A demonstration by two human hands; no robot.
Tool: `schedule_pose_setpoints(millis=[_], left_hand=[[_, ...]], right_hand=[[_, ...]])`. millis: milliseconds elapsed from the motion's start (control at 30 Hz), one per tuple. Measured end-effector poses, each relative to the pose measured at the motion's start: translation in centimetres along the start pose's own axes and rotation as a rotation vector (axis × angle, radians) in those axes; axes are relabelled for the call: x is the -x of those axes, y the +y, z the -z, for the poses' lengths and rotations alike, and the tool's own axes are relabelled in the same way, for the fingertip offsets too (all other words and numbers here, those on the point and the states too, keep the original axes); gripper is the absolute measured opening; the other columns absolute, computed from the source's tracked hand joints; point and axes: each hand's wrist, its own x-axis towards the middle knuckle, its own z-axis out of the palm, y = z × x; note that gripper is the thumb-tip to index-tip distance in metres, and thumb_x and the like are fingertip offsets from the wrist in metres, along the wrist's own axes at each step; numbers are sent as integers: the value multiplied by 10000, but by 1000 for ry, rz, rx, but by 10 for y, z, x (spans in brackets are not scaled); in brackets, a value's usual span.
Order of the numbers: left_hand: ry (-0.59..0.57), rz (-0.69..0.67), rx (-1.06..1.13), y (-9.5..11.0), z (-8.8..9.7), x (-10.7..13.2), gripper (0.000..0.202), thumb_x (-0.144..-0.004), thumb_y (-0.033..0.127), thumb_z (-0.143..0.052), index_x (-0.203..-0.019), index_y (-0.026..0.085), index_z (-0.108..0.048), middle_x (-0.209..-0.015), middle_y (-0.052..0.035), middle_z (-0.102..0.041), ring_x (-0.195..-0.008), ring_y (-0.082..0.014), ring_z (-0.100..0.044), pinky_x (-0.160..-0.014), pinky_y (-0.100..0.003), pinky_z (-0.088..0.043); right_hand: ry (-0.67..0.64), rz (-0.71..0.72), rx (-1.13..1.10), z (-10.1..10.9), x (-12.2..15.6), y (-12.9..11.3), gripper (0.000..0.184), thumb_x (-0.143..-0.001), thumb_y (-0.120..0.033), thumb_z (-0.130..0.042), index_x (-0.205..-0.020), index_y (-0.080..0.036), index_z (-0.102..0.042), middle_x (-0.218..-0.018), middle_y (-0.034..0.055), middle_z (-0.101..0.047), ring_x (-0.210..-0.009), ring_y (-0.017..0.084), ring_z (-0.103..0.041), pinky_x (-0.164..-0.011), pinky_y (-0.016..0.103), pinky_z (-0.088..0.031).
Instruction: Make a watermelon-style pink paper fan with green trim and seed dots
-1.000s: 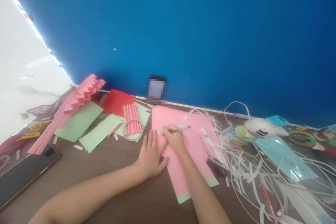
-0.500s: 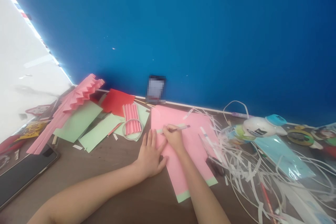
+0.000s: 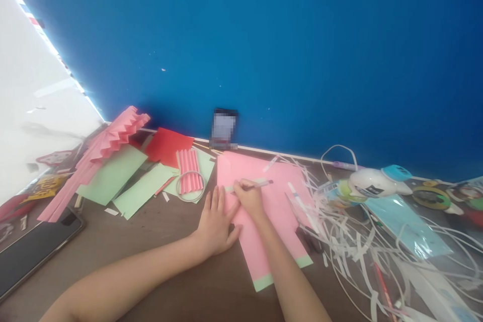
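R hand [image 3: 249, 197] pinches pen [image 3: 264, 184], fingers curled, by green strip [image 3: 261, 180] on pink paper [image 3: 281, 206], ctr of table [image 3: 143, 234], while L hand [image 3: 216, 225], open w/ fingers spread & gripping nothing, lies over paper's left edge, prob. to steady it.

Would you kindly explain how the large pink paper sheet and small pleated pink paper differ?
The pink sheet looks large and flat; the pleated paper smaller and ridged. The left hand partly covers the sheet; a grey ring overlaps the pleated paper. Both are pink.
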Motion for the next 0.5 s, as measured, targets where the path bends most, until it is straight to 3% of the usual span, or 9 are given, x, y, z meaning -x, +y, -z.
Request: schedule_pose_setpoints(millis=[500], left_hand=[[-3, 6, 1, -1, -1, 0, 597, -833, 516, -313, -1368, 267, -222, -1440, -116, -181, -1289, -366, -156, -997, -514, -131]], right_hand=[[2, 9, 8, 0, 2, -5, 346, -719, -313, -492, -425, -189, -358, -405, -48, -400, -462, 110, -495, -488, 211, -376]])
